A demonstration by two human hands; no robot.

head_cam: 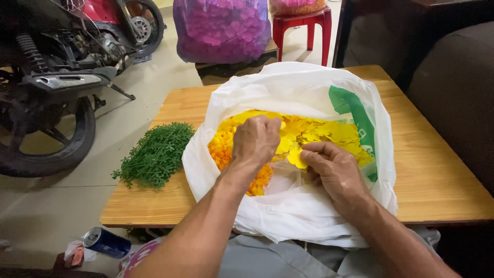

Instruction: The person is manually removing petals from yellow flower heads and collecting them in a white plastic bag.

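From the head camera, a large white plastic bag with a green printed patch [309, 87] sat open on the low wooden counter [437, 175], its mouth spread wide towards the person. Inside lay a heap of flat yellow and orange artificial flower petals [329, 131], yellow towards the far and right side, orange at the near left.

The left hand [256, 140] reached down into the bag from the near side, knuckles up and fingers curled into the heap; whether it gripped any petals could not be told, since the fingertips were hidden. The right hand [334, 172] lay just right of it over the bag's near edge, thumb and fingers pinched together on a single yellow petal piece [296, 157]. The two hands were close together but not touching.

On the left part of the counter, just beside the bag, lay a pile of green plastic leaf sprigs [157, 153]. On the floor at the near left lay a blue drinks can [106, 242] on its side. Further left stood a black motorbike [51, 87]. Beyond the counter sat a clear bag filled with purple petals [221, 31], and right of it a red plastic stool [303, 25]. A dark brown sofa [458, 92] filled the right edge.
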